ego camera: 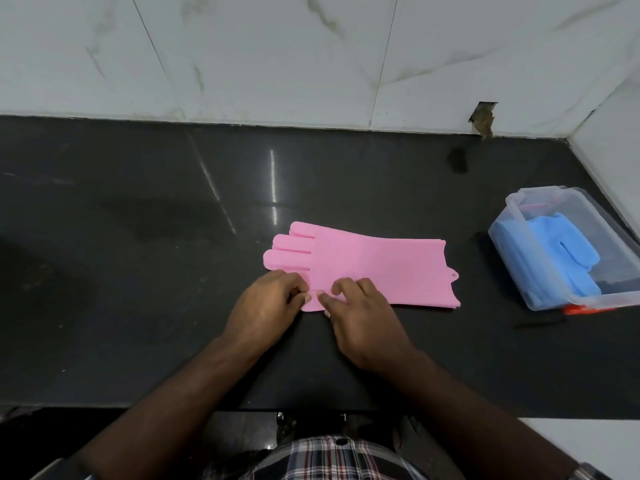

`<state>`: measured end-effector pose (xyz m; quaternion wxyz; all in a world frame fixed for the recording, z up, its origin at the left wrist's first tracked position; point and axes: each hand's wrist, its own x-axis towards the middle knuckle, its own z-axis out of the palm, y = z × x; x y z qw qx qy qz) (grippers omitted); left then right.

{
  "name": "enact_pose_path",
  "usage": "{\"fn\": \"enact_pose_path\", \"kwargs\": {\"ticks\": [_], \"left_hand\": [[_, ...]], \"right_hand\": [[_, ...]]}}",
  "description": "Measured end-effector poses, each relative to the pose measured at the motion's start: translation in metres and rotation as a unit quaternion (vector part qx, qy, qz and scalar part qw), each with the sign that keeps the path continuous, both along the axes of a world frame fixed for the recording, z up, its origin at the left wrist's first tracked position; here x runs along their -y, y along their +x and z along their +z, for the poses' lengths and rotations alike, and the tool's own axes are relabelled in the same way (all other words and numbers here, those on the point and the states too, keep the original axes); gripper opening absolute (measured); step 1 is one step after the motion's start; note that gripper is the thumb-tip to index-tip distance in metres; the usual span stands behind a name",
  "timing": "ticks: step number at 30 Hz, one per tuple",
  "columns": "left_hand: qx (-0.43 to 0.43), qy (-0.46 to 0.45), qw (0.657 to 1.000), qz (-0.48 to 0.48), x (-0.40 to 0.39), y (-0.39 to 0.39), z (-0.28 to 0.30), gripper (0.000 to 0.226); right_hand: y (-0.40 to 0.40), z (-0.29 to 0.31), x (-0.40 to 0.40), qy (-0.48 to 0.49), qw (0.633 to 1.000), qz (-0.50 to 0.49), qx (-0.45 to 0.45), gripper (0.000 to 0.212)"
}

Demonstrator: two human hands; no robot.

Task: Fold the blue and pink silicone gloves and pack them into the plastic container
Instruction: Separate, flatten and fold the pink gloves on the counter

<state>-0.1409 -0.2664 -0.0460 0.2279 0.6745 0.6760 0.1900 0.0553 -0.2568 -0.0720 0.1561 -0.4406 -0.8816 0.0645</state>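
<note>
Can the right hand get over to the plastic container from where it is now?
Probably yes: the black counter between the right hand and the plastic container looks bare.

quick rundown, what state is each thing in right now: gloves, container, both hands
pink glove: unfolded, lying flat on the black counter, fingers pointing left, cuff right
blue glove: folded, already inside the container
plastic container: open, no lid on it, at the counter's right edge
left hand: pinching the pink glove's near edge by the thumb
right hand: fingers curled on the same near edge, beside the left hand
</note>
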Motion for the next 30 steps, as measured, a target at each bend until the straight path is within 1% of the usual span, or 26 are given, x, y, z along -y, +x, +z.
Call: {"fn": "enact_pose_path", "kwargs": {"ticks": [2,4,6,8,9,10,12,15,17,19,21,23,25,28,30], "left_hand": [[-0.002,-0.002,1.000,0.002,0.000,0.001,0.000,0.004],[-0.005,-0.004,1.000,0.000,-0.001,0.000,0.002,0.006],[-0.012,0.000,1.000,-0.005,-0.004,0.000,0.006,0.008],[-0.021,0.025,0.999,-0.010,-0.007,0.003,0.010,0.009],[-0.032,0.045,0.998,-0.017,-0.010,0.005,0.011,0.009],[-0.051,0.069,0.996,-0.028,-0.012,0.007,0.012,0.011],[-0.094,0.109,0.988,-0.061,-0.015,0.015,0.009,0.020],[-0.107,0.120,0.979,-0.127,-0.017,0.033,0.007,0.041],[-0.137,0.109,0.967,-0.183,-0.025,0.050,0.006,0.059],[-0.182,0.073,0.955,-0.221,-0.039,0.063,0.008,0.079],[-0.223,0.035,0.943,-0.244,-0.053,0.070,0.010,0.090],[-0.247,0.011,0.936,-0.251,-0.064,0.072,0.010,0.093],[-0.248,-0.016,0.936,-0.251,-0.070,0.071,0.008,0.094],[-0.246,-0.038,0.935,-0.252,-0.071,0.071,0.006,0.099],[-0.245,-0.033,0.937,-0.248,-0.072,0.073,0.007,0.100]], "right_hand": [[-0.001,0.003,-0.001,-0.014,1.000,0.000,0.003,0.033],[0.000,0.012,-0.002,-0.050,0.999,-0.001,-0.001,0.034],[0.008,0.025,-0.007,-0.100,0.993,-0.035,-0.046,0.035],[0.028,0.037,-0.018,-0.122,0.980,-0.113,-0.107,0.033],[0.042,0.042,-0.024,-0.127,0.972,-0.158,-0.122,0.031],[0.060,0.046,-0.031,-0.136,0.962,-0.204,-0.120,0.030],[0.095,0.052,-0.042,-0.154,0.941,-0.289,-0.084,0.032],[0.134,0.053,-0.054,-0.205,0.903,-0.376,-0.034,0.032],[0.145,0.049,-0.058,-0.241,0.889,-0.390,-0.012,0.029],[0.147,0.046,-0.061,-0.237,0.892,-0.385,0.000,0.029],[0.148,0.045,-0.062,-0.232,0.895,-0.381,-0.007,0.033],[0.148,0.044,-0.062,-0.240,0.890,-0.387,-0.023,0.037],[0.149,0.044,-0.061,-0.241,0.889,-0.388,-0.033,0.038],[0.153,0.044,-0.060,-0.242,0.890,-0.383,-0.044,0.035],[0.154,0.045,-0.062,-0.252,0.888,-0.382,-0.040,0.031]]}}
